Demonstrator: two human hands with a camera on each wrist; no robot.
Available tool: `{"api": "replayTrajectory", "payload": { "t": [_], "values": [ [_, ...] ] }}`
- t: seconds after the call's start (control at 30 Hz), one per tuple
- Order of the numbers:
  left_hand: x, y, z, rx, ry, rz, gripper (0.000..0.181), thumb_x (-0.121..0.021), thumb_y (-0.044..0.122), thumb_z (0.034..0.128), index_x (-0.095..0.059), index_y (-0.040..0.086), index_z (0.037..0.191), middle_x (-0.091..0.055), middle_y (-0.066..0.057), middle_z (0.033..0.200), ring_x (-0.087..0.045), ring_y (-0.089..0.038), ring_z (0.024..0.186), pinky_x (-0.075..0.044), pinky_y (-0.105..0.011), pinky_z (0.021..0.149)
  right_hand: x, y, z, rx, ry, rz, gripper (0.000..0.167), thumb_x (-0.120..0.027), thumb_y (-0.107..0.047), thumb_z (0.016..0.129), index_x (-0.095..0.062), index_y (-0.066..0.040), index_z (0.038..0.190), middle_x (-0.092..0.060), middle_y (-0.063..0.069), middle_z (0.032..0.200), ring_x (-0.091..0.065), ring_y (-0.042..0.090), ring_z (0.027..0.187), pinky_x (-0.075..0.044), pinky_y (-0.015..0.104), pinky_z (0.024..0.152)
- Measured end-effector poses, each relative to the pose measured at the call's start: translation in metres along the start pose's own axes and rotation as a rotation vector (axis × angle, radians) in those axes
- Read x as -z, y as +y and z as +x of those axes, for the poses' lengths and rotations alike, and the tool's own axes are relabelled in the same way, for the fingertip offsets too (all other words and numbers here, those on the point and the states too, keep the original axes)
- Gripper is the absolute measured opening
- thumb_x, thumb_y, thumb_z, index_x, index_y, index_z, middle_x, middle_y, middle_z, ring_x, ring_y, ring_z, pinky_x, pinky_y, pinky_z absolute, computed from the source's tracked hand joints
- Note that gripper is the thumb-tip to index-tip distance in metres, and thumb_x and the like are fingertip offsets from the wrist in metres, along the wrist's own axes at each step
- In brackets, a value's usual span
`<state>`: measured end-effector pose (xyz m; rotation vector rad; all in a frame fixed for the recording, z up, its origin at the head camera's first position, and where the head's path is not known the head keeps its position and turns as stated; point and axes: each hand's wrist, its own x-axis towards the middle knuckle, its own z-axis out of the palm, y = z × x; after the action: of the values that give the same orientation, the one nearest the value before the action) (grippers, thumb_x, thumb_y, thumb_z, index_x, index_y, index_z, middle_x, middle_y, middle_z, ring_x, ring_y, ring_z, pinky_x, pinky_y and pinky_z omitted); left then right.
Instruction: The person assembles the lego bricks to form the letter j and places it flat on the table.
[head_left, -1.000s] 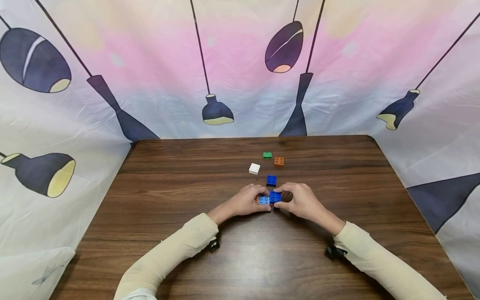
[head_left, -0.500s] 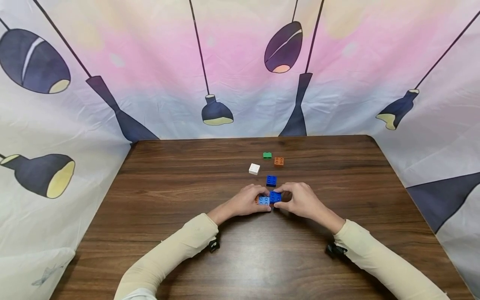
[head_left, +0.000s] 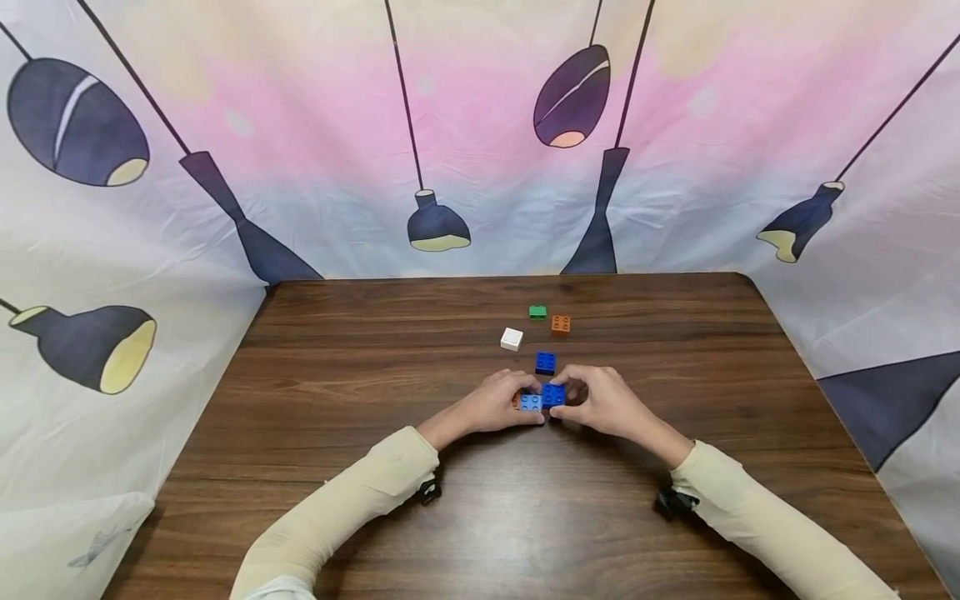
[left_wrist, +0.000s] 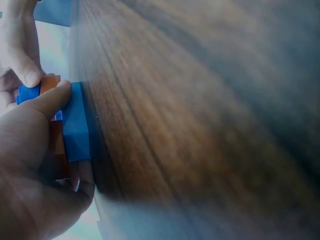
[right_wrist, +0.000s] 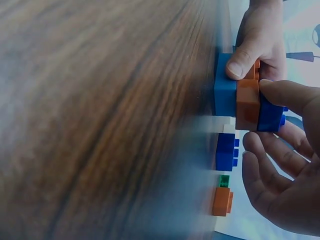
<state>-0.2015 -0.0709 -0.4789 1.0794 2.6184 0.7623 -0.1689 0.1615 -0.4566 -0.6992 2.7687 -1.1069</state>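
The left hand (head_left: 493, 402) gripped the light blue brick (head_left: 530, 403); the right hand (head_left: 603, 402) pinched the dark blue brick (head_left: 553, 395). Between the hands, the dark blue brick rested on an orange brick (right_wrist: 247, 102) atop the light blue brick. Beyond the hands, a second blue brick (head_left: 546, 362), white brick (head_left: 512, 339), green brick (head_left: 537, 312) and loose orange brick (head_left: 561, 324) lay on the table (head_left: 375, 333).

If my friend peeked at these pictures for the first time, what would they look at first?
Probably the big dark lamps pictured on the pastel backdrop behind the table. Next, likely the left hand and right hand near the table's middle, gripping a stack of blue and orange bricks. Beyond them lie a dark blue brick, a white brick, a green brick and an orange brick.
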Motion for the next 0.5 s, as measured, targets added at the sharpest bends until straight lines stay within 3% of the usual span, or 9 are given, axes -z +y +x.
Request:
{"api": "replayTrajectory", "payload": {
  "t": [0.23, 0.5],
  "values": [
    [0.000, 0.001, 0.000, -0.007, 0.006, 0.000, 0.042, -0.078, 0.038, 0.0912, -0.068, 0.011, 0.122, -0.071, -0.001, 0.116, -0.059, -0.015, 0.101, -0.046, -0.033, 0.088, 0.005, 0.003, -0.001, 0.033, -0.019, 0.036, 0.033, -0.085, -0.031, 0.086, -0.074, -0.015, 0.112, -0.073, -0.004, 0.091, -0.067, 0.007, 0.080, -0.056, 0.029, 0.070],
    [0.000, 0.000, 0.001, -0.037, 0.021, -0.006, 0.041, -0.080, 0.035, 0.0902, -0.069, 0.009, 0.120, -0.071, -0.002, 0.111, -0.059, -0.013, 0.096, -0.047, -0.029, 0.083, 0.016, 0.004, 0.001, 0.033, 0.016, 0.063, 0.034, -0.076, -0.035, 0.093, -0.074, -0.011, 0.118, -0.074, 0.001, 0.104, -0.068, 0.012, 0.091, -0.058, 0.033, 0.077]
  ]
}}
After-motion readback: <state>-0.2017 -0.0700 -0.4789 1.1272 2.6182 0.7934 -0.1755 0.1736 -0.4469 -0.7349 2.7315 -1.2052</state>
